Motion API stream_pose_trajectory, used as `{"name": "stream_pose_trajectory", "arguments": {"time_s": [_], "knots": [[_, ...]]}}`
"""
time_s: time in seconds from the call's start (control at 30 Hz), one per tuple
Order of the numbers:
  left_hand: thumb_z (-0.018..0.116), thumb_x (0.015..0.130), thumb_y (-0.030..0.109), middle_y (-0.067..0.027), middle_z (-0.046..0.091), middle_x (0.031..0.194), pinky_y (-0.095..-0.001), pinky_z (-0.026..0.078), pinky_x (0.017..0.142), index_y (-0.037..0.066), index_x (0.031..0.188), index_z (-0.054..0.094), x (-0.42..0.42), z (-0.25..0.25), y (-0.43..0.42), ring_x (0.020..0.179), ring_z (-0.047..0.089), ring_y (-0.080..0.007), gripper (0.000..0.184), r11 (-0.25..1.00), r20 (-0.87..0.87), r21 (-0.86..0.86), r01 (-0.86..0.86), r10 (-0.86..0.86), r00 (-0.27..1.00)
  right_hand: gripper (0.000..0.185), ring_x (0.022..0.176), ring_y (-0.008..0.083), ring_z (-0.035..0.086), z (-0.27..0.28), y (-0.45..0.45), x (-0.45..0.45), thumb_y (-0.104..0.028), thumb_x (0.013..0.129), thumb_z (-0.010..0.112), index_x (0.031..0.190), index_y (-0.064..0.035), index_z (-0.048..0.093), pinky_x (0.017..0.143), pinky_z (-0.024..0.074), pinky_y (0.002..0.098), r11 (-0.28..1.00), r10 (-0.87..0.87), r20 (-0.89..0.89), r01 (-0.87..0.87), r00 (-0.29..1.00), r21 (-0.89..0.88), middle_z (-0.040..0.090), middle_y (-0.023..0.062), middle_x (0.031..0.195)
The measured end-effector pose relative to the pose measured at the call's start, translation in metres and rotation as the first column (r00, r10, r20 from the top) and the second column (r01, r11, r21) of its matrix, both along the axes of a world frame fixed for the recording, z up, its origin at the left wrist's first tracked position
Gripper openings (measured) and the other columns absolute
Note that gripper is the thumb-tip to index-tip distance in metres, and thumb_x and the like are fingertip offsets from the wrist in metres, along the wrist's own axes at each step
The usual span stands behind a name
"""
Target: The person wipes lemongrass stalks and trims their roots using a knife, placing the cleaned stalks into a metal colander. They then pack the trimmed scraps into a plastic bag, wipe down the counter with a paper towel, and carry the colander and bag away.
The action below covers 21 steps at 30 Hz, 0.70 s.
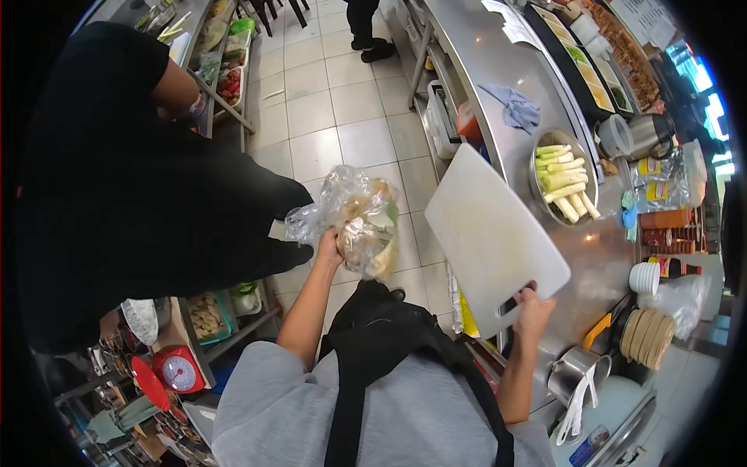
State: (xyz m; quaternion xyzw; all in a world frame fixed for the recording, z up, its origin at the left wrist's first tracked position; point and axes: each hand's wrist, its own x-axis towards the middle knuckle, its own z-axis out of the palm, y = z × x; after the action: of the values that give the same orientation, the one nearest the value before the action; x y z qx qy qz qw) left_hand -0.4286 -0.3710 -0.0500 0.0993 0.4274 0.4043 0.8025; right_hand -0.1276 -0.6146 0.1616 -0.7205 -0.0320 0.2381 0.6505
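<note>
My left hand (330,247) is closed on a clear plastic bag (362,222) with pale brownish and some green food inside; what kind it is I cannot make out. The bag hangs over the tiled floor in front of me. In my right hand (532,311) is a white cutting board (494,233), gripped by the handle slot at its near corner. The board is tilted, and its right side overlaps the edge of the steel counter (576,257). Just past the board, a metal bowl (537,183) of trimmed leek stalks (564,175) stands on the counter.
A person in black (156,194) stands close on my left. A blue cloth (513,107), a steel pot (576,373) and stacked white bowls (644,277) are on the right counter. A red scale (177,370) sits at lower left. Another person's legs (364,27) show down the aisle.
</note>
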Motion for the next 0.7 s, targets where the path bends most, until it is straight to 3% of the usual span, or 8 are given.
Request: {"name": "stream_pose_trajectory", "arguments": {"time_s": [0.07, 0.13, 0.2, 0.37, 0.4, 0.43, 0.47, 0.7], "knots": [[0.055, 0.078, 0.017, -0.0113, 0.062, 0.092, -0.0346, 0.052, 0.075, 0.003, 0.1, 0.058, 0.007, 0.028, -0.007, 0.083, 0.062, -0.0236, 0.026, 0.989, 0.126, -0.08, 0.125, -0.115, 0.985, 0.021, 0.068, 0.0132, 0.055, -0.053, 0.016, 0.003, 0.004, 0.068, 0.049, 0.088, 0.0056, 0.055, 0.061, 0.0453, 0.0242, 0.976, 0.061, 0.184, -0.02, 0.981, -0.219, 0.057, 0.0061, 0.082], [0.059, 0.077, 0.025, -0.012, 0.062, 0.099, -0.0348, 0.051, 0.08, 0.003, 0.106, 0.057, 0.023, 0.006, -0.016, 0.091, 0.06, -0.0231, 0.036, 0.982, 0.249, -0.01, 0.19, -0.181, 0.952, 0.019, 0.066, 0.0122, 0.054, -0.05, 0.06, -0.01, 0.004, 0.067, 0.051, 0.086, 0.0045, 0.055, 0.061, 0.0428, 0.0232, 0.939, 0.226, 0.077, -0.196, 0.971, -0.284, 0.057, 0.0064, 0.082], [0.061, 0.076, 0.029, -0.0117, 0.062, 0.1, -0.0364, 0.05, 0.081, 0.001, 0.107, 0.057, 0.052, -0.002, -0.016, 0.093, 0.06, -0.023, 0.042, 0.986, 0.08, -0.064, 0.154, -0.148, 0.986, 0.018, 0.061, 0.0128, 0.052, -0.073, 0.09, -0.011, 0.005, 0.065, 0.048, 0.083, 0.0028, 0.054, 0.055, 0.0416, 0.0241, 0.985, 0.096, -0.162, -0.117, 0.982, -0.128, 0.056, 0.0076, 0.078], [0.061, 0.075, 0.028, -0.0126, 0.061, 0.1, -0.039, 0.051, 0.081, 0.0, 0.111, 0.054, 0.035, -0.025, 0.039, 0.092, 0.06, -0.0241, 0.046, 0.987, 0.138, -0.099, 0.127, -0.112, 0.984, 0.026, 0.051, 0.0158, 0.044, -0.13, 0.13, -0.006, 0.011, 0.054, 0.037, 0.075, 0.0, 0.049, 0.042, 0.0358, 0.026, 1.0, 0.023, -0.48, -0.021, 0.877, 0.009, 0.046, 0.005, 0.073], [0.062, 0.074, 0.026, -0.011, 0.061, 0.099, -0.0381, 0.05, 0.082, 0.0, 0.11, 0.055, 0.024, -0.033, 0.053, 0.093, 0.059, -0.0231, 0.044, 0.981, 0.22, -0.134, 0.14, -0.109, 0.97, 0.023, 0.056, 0.0174, 0.045, -0.148, 0.133, -0.005, 0.011, 0.053, 0.039, 0.071, -0.0015, 0.047, 0.045, 0.0376, 0.0278, 1.0, 0.0, -0.567, 0.006, 0.824, 0.008, 0.047, 0.006, 0.073], [0.059, 0.075, 0.025, -0.0117, 0.061, 0.097, -0.0379, 0.05, 0.08, 0.001, 0.108, 0.055, 0.022, -0.017, 0.068, 0.089, 0.06, -0.0236, 0.042, 0.987, 0.058, -0.102, 0.125, -0.119, 0.991, 0.021, 0.062, 0.0189, 0.046, -0.169, 0.137, -0.003, 0.01, 0.051, 0.041, 0.067, -0.0029, 0.045, 0.048, 0.0393, 0.0296, 0.999, -0.019, -0.647, 0.033, 0.763, 0.01, 0.047, 0.007, 0.074], [0.059, 0.075, 0.025, -0.0117, 0.061, 0.097, -0.0379, 0.05, 0.08, 0.001, 0.108, 0.055, 0.016, -0.021, 0.08, 0.089, 0.06, -0.0236, 0.042, 0.988, 0.06, -0.105, 0.116, -0.11, 0.992, 0.019, 0.067, 0.0204, 0.047, -0.19, 0.14, 0.001, 0.009, 0.05, 0.042, 0.063, -0.0044, 0.043, 0.051, 0.0411, 0.0314, 0.998, -0.032, -0.719, 0.058, 0.694, 0.012, 0.048, 0.008, 0.074], [0.05, 0.076, 0.024, -0.0127, 0.062, 0.091, -0.0382, 0.053, 0.073, 0.001, 0.105, 0.055, 0.016, -0.007, 0.138, 0.081, 0.062, -0.0256, 0.037, 0.972, -0.007, -0.233, -0.029, 0.028, 1.0, 0.019, 0.07, 0.0196, 0.048, -0.296, 0.202, 0.012, 0.011, 0.049, 0.044, 0.059, -0.005, 0.042, 0.076, 0.0455, 0.0306, 0.987, -0.092, -0.787, 0.159, 0.611, 0.008, 0.051, 0.008, 0.076]]}}
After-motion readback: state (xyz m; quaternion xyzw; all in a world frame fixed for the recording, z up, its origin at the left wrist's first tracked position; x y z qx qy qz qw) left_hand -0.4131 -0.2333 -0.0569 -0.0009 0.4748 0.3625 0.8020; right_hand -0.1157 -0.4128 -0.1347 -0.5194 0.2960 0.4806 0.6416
